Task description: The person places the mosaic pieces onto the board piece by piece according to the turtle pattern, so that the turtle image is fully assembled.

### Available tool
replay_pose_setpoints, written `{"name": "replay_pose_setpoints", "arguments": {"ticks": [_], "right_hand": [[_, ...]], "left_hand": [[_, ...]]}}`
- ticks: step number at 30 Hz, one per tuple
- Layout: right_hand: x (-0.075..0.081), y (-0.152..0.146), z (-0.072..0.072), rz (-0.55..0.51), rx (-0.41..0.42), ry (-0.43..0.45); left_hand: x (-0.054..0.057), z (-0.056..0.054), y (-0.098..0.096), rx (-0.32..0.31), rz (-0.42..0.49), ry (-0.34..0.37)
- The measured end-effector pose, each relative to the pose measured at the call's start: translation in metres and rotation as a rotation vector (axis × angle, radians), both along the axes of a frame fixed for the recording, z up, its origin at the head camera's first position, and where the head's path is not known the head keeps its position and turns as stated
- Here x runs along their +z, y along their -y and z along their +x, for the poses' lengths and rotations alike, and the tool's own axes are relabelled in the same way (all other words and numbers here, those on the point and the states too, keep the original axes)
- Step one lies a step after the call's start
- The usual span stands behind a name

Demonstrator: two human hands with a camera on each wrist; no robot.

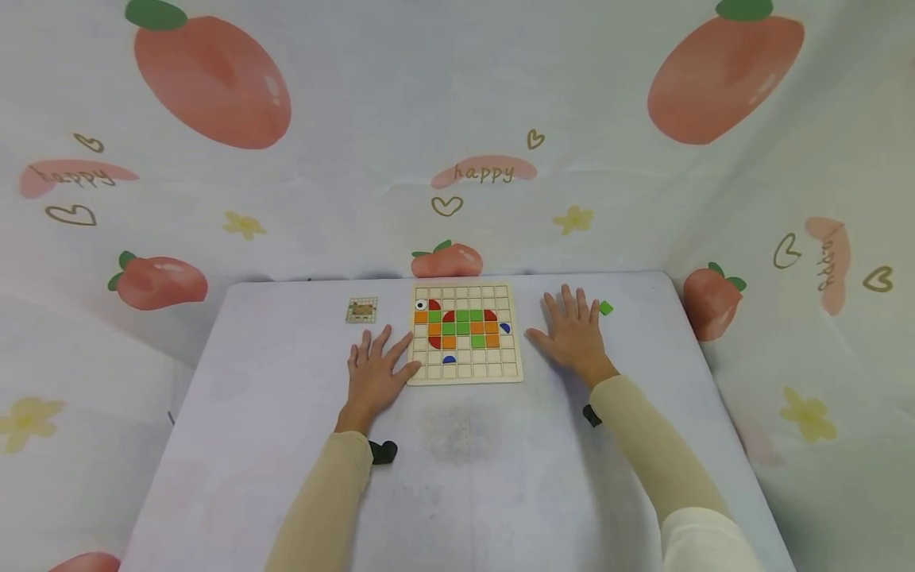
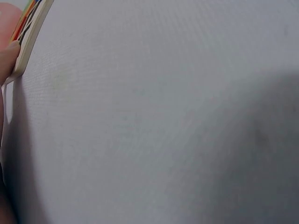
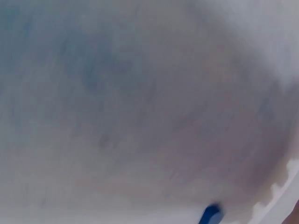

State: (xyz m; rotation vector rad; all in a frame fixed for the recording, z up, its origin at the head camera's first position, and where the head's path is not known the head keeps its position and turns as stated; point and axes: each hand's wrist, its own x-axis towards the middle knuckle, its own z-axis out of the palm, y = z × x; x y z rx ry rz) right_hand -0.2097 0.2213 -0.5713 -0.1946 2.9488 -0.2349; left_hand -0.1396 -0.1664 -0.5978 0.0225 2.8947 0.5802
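A square wooden grid board (image 1: 465,371) lies at the back middle of the table. Orange squares, green squares (image 1: 463,322), red rounded pieces and a white eye tile (image 1: 421,305) fill some of its cells. Two blue half-round pieces sit on it, one low in the grid (image 1: 449,360), one near the right edge (image 1: 504,327). My left hand (image 1: 373,379) is spread flat, its thumb touching the board's lower left edge; in the left wrist view the thumb (image 2: 8,58) meets the board's side (image 2: 29,42). My right hand (image 1: 574,337) rests with fingers spread, right of the board, holding nothing.
A small picture card (image 1: 361,310) lies left of the board. One loose green square (image 1: 606,307) is beside my right fingertips. Fruit-printed white cloth (image 1: 457,95) hangs behind and at both sides of the table. The right wrist view is mostly blurred tabletop, with a blue piece (image 3: 212,214) low down.
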Motion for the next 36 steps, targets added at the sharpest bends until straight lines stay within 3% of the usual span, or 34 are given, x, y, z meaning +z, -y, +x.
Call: {"name": "replay_pose_setpoints", "arguments": {"ticks": [11,17,23,36], "right_hand": [[-0.002,-0.049,-0.003,-0.064,-0.070,0.029],[-0.002,-0.071,0.002,-0.170,-0.106,0.062],[-0.006,-0.081,0.002,-0.234,-0.176,0.072],[0.002,-0.091,-0.010,-0.425,-0.355,0.104]], "left_hand": [[-0.005,0.002,-0.002,-0.002,-0.002,0.004],[-0.004,0.003,-0.003,0.004,-0.004,-0.006],[0.000,0.003,-0.003,0.004,-0.001,-0.013],[-0.003,0.001,0.001,0.006,-0.017,-0.030]]}}
